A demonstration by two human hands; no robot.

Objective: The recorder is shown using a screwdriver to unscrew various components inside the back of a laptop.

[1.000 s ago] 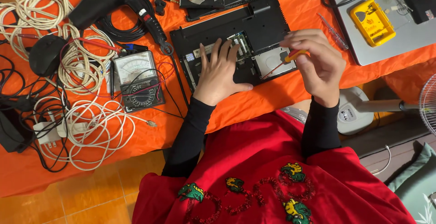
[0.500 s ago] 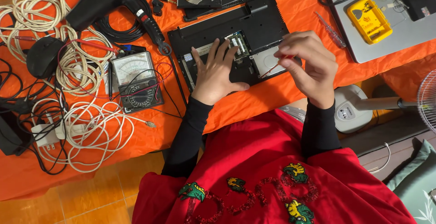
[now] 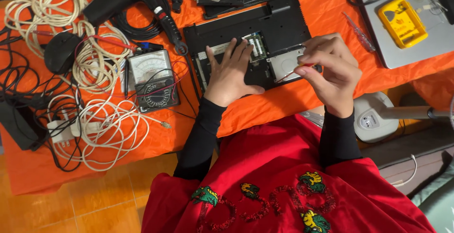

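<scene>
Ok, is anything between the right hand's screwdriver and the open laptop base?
Nothing visible. The right hand holds the screwdriver just above the laptop base's right edge. The left hand lies flat on the base, further left and clear of it.

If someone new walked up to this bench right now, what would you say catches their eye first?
Most striking is the bright orange cloth over the table, with an opened black laptop base upside down at its middle. The left hand lies flat on that base, while the right hand pinches a small orange-handled tool just above it. To the left, white cables tangle around an analog multimeter.
</scene>
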